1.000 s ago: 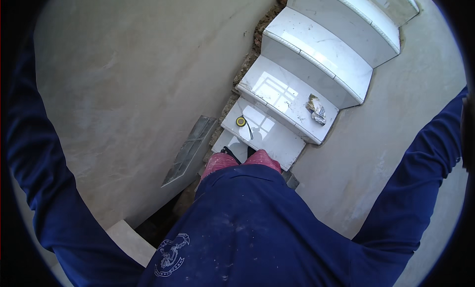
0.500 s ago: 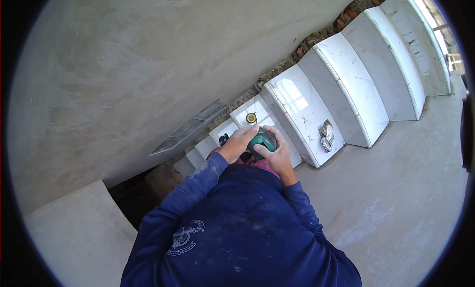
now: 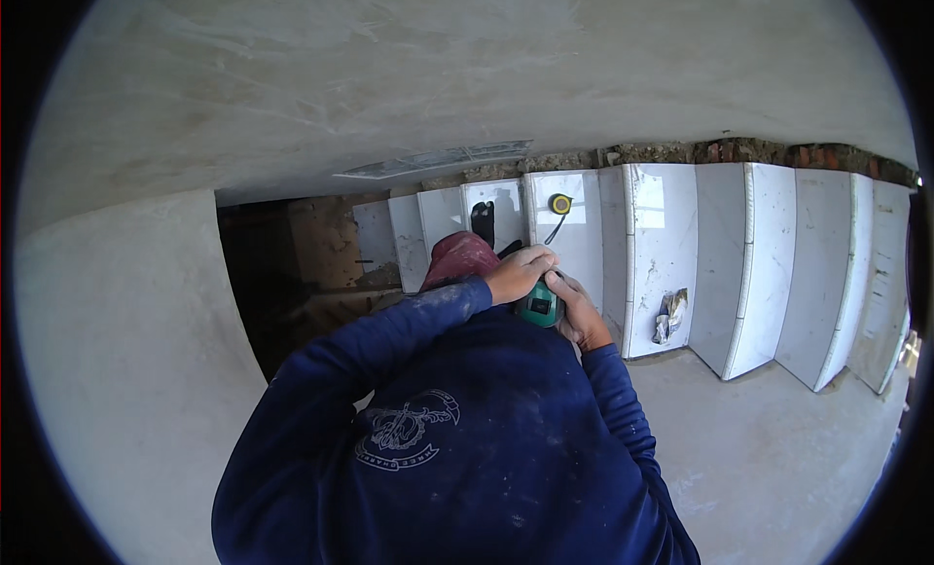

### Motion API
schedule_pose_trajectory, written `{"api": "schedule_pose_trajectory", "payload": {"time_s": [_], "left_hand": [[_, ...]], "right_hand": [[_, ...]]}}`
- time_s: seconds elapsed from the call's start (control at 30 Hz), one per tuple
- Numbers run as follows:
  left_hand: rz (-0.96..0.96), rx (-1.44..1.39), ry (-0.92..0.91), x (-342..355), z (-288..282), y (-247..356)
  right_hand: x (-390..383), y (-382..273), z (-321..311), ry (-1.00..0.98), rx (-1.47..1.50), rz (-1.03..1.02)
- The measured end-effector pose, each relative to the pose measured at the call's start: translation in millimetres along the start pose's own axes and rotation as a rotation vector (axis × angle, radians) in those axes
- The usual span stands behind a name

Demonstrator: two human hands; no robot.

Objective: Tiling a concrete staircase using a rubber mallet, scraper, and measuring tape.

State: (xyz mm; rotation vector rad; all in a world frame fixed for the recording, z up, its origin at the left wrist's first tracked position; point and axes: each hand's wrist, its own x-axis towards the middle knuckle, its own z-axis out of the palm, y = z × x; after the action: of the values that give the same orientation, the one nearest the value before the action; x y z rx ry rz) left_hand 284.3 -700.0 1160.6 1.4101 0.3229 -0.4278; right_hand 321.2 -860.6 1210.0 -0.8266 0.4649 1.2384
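Close to my chest I hold a rounded green and black device (image 3: pixel 538 307); its exact kind I cannot make out. My right hand (image 3: pixel 580 310) is closed around its right side, with the thumb near the top. From the left, my left hand (image 3: pixel 521 273) lies across its upper end with the fingers bent over it, partly hiding it. On the white step just beyond my hands rests a yellow and black tape measure (image 3: pixel 560 204) with a dark strap trailing from it. Black shoes or straps (image 3: pixel 483 219) show on the lower step, beside the reddish cloth (image 3: pixel 460 258) at my legs.
White-tiled stairs (image 3: pixel 715 244) climb to the right along a plastered wall (image 3: pixel 467 69), with rough brick and mortar at the joint. A crumpled wrapper (image 3: pixel 670 315) lies on a step. At left, a dark stair opening (image 3: pixel 258 273) drops beside a pale ledge (image 3: pixel 136 302).
My view has turned, so the stairs run level across it instead of slanting. The green device has tilted in my hands, and my left hand has shifted over its upper end.
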Motion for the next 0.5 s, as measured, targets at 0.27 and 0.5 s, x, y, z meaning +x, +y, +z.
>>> {"api": "schedule_pose_trajectory", "payload": {"time_s": [0.27, 0.5], "left_hand": [[-0.478, -0.089, -0.040, -8, -29, 29], [-0.392, 0.145, -0.040, -11, -29, 5]], "right_hand": [[6, -22, 22, 0.227, -0.913, -0.289], [14, -6, 12, 0.109, -0.895, -0.211]]}}
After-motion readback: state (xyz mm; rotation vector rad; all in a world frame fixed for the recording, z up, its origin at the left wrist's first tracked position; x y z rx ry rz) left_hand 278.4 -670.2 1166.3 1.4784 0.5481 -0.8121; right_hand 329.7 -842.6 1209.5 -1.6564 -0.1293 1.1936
